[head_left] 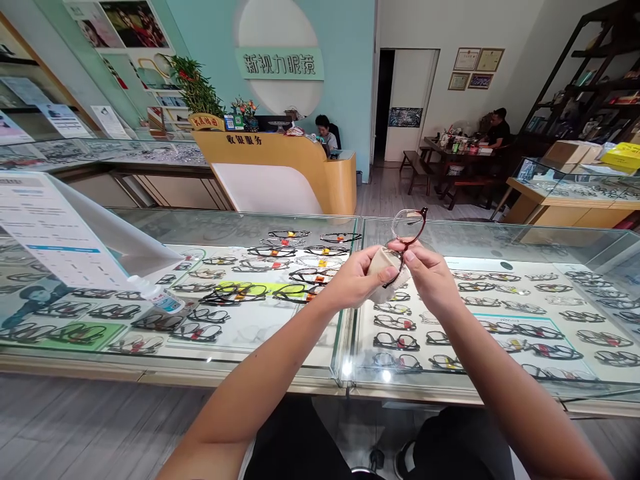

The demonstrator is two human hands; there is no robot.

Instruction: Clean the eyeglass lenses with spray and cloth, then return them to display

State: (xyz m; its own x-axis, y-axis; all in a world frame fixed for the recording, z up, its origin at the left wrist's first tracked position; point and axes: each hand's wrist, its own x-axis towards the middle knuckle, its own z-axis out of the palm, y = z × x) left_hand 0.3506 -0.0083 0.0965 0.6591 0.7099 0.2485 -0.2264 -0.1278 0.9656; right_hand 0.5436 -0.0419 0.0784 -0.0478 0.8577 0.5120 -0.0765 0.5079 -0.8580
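Both my hands are up above the glass bench (350, 230), meeting over the seam between its two display sections; my left hand (356, 279) is closed around a small beige cloth (384, 265), thumb on top, cloth pressed against the lower lens of the glasses (407, 235); my right hand (429, 275) is pinching the glasses frame from the right side, fingers curled tight; the glasses are dark reddish-brown, held upright in the air, one lens sticking up clear above my fingers, the other mostly hidden behind the cloth and my knuckles; can't tell where the temples sit.

Under the glass: rows of spectacle frames (395, 341) on white trays, mostly dark rims, some with orange tags; left section has a yellow-green card (250, 288) under a few frames; a small spray bottle (157, 295) lies tilted on the bench top at left, just beside an angled printed sign (50, 230).

Background: a yellow reception counter (280, 170) with a person seated behind it (325, 130); green wall sign with white characters (280, 63); potted plant (197, 90) at the counter's left end; a second person (497, 127) seated at a dark table well off to the right; framed certificates (475, 67) on the wall above.
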